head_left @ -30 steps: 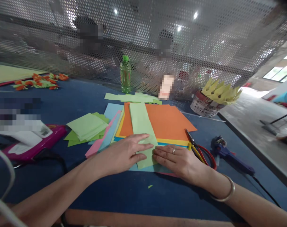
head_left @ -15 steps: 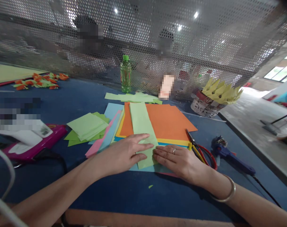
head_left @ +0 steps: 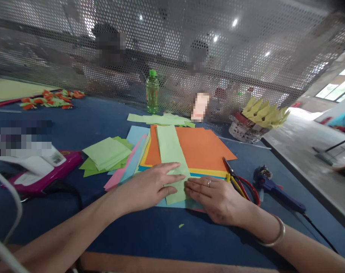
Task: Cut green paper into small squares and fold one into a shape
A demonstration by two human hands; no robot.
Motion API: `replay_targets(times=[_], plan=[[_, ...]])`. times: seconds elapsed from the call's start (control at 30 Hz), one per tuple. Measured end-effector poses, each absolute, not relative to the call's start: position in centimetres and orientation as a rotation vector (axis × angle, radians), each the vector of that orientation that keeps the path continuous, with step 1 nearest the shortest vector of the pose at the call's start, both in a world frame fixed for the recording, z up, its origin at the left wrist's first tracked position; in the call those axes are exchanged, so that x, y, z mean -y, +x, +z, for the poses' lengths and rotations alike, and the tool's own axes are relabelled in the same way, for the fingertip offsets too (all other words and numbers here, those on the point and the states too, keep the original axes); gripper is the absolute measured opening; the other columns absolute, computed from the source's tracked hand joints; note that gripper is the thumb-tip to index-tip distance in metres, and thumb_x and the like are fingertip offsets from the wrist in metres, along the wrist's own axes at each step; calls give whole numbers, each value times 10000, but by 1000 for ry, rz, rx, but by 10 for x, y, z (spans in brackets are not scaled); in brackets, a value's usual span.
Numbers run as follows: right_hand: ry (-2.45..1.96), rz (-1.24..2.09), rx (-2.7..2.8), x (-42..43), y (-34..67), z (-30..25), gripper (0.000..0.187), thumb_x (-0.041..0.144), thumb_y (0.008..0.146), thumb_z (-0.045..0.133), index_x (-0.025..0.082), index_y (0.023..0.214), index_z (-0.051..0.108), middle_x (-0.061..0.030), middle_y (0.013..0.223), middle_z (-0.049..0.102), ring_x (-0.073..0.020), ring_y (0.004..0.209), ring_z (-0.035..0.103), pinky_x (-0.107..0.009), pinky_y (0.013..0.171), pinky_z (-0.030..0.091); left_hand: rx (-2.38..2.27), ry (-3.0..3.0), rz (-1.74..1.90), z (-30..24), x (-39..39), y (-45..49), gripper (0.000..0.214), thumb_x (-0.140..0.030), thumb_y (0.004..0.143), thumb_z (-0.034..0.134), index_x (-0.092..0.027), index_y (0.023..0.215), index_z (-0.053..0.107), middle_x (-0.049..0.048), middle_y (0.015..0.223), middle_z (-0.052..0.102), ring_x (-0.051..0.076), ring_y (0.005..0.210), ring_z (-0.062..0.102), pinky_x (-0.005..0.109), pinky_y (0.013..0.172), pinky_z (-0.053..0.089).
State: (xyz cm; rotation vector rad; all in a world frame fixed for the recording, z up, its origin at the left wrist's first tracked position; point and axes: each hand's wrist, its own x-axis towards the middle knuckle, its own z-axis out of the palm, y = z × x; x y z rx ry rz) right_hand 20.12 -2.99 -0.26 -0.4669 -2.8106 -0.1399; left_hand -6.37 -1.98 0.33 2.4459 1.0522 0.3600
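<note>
A long light-green paper strip (head_left: 171, 151) lies lengthwise on an orange sheet (head_left: 200, 146) that tops a stack of coloured sheets. My left hand (head_left: 151, 185) lies flat on the near end of the strip, fingers stretched out and pressing down. My right hand (head_left: 214, 195), with a ring on one finger and a bangle on the wrist, rests flat beside it, fingertips touching the strip's right edge. Neither hand holds anything.
Scissors with red and yellow handles (head_left: 240, 182) and a blue glue gun (head_left: 274, 187) lie to the right. A pile of green paper squares (head_left: 105, 155) and a magenta device (head_left: 44, 170) sit left. A green bottle (head_left: 152, 92), a basket of yellow paper pieces (head_left: 257, 119) and a perforated metal screen (head_left: 246, 57) stand behind.
Both hands stay flat on the green strip. The view has shifted slightly; nothing on the table has moved.
</note>
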Motion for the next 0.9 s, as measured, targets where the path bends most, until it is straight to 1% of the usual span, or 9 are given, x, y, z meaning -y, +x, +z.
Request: replay_targets(times=[0.1,0.2,0.4,0.47,0.53,0.67,0.73,0.8,0.9], plan=[[-452,-113,2732,29,202,-3,309,66,861,466,101,1108,649,-142,1164,708,-238,1094,658,-382,938,556,-1041,2448,370,3,20,-63,393,-402,972,474,-352,1355,548,23,1566,335,267,1392,382,402,1106,359],[-511,-30,2640,28,202,-2,268,34,837,457,148,975,657,-108,1035,739,-197,949,696,-351,848,575,-1031,2444,372,3,20,-63,399,-403,968,479,-334,1354,554,29,1561,344,276,1406,356,419,1119,344],[-553,48,2594,29,197,4,273,3,804,453,174,905,641,-81,950,734,-179,842,692,-312,753,569,-1038,2460,340,2,19,-63,396,-383,976,468,-333,1361,545,18,1563,339,252,1428,315,416,1141,310],[-538,12,2615,29,196,4,271,6,815,447,171,910,640,-87,953,734,-184,854,693,-319,763,569,-1025,2454,363,1,19,-64,398,-391,972,477,-346,1363,539,8,1564,339,251,1426,319,405,1140,311],[-510,-26,2633,30,197,2,268,14,830,440,166,925,639,-96,972,734,-191,893,693,-331,794,567,-1022,2446,380,-2,18,-65,441,-396,969,484,-352,1408,477,1,1568,331,244,1428,316,393,1139,310],[-524,-95,2667,32,200,-3,248,44,859,445,146,982,634,-115,1008,730,-206,924,689,-353,824,568,-1036,2442,403,-7,17,-66,591,-423,958,501,-286,1502,315,24,1573,321,216,1438,291,357,1161,271],[-555,-127,2666,33,199,-4,287,46,864,442,121,1076,621,-125,1017,728,-221,962,683,-366,846,568,-1041,2447,397,-6,17,-66,583,-427,954,508,-256,1488,351,36,1564,337,212,1434,301,349,1163,267],[-558,-160,2653,33,195,-2,335,48,872,438,108,1158,603,-131,1040,725,-232,1033,664,-376,889,559,-1035,2455,397,-4,17,-65,516,-409,954,512,-246,1439,440,45,1551,363,221,1420,330,356,1153,287],[-530,-152,2689,33,189,0,374,80,890,453,123,1236,589,-136,1203,682,-248,1208,579,-408,1016,501,-1024,2453,420,-3,18,-64,440,-377,958,505,-251,1380,519,55,1538,386,237,1403,362,373,1135,317]])
